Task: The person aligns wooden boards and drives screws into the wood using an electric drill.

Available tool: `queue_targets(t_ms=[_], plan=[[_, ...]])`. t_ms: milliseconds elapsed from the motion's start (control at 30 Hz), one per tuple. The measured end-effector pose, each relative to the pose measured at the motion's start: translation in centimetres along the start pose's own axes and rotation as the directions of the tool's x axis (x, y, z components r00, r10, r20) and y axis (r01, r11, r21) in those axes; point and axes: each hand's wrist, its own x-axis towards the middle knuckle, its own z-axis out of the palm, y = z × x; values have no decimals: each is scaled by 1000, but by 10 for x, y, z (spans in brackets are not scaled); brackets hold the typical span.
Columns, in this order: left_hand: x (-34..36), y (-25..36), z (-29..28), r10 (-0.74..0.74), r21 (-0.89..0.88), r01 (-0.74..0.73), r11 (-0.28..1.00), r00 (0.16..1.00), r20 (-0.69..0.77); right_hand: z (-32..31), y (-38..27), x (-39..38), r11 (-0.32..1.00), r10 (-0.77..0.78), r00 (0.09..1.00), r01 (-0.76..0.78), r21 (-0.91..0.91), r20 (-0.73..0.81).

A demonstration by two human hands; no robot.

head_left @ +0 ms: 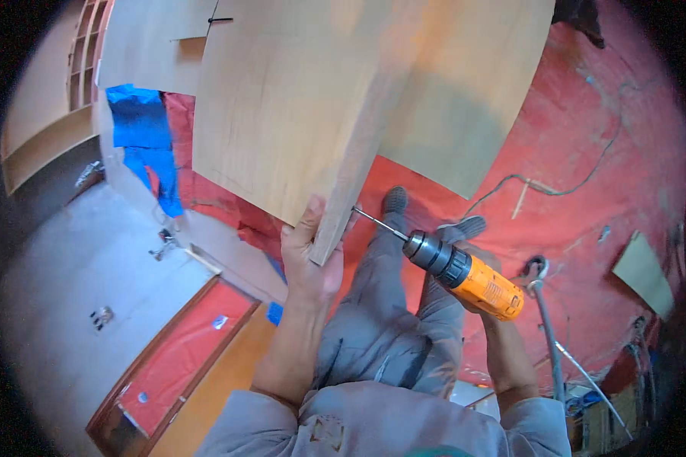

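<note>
Plywood panel gripped by left hand, orange drill at edge, red floor sheet

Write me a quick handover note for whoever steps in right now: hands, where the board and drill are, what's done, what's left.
Left hand grips the bottom corner of the wooden board, holding it up.
Right hand is mostly hidden behind the orange drill it holds.
Drill bit points at the board's edge, tip at or just short of it.
Done: board held in position, drill lined up.
Left: apparently driving into the edge; no screw can be made out.
</note>
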Motion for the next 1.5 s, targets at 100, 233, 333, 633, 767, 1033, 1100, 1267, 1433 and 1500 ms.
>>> queue_targets(t_ms=[100,233,333,633,767,1033,1100,1267,1433,1500], plan=[[0,-14,-3,50,-17,-53,998,988,-143,-12,8,5,999,51,998,-52,18,20],[-1,-21,17,98,-107,-115,988,984,-151,-12,8,1,947,306,952,-305,97,12],[-2,-22,19,68,-132,-85,988,989,-129,-11,-2,-1,908,363,932,-357,221,17],[-7,-30,8,204,183,-178,967,970,-131,-6,-16,14,932,345,938,-340,127,-25],[-5,-24,15,96,-3,-98,995,979,-182,-7,-14,22,982,185,981,-183,37,-57],[-3,-16,19,83,-69,-92,993,988,-133,-15,-25,15,943,331,944,-331,38,18],[-3,-14,18,94,-100,-109,989,985,-144,-19,-27,15,936,344,938,-340,-95,32],[4,-28,0,98,-94,-106,990,991,-88,-43,20,-21,939,336,940,-331,91,-53],[-5,-7,16,42,47,-41,998,999,-15,-47,-5,-28,931,351,936,-346,-120,18],[-2,-2,22,-13,32,12,999,1000,24,-58,10,-49,895,447,894,-447,9,-16]])
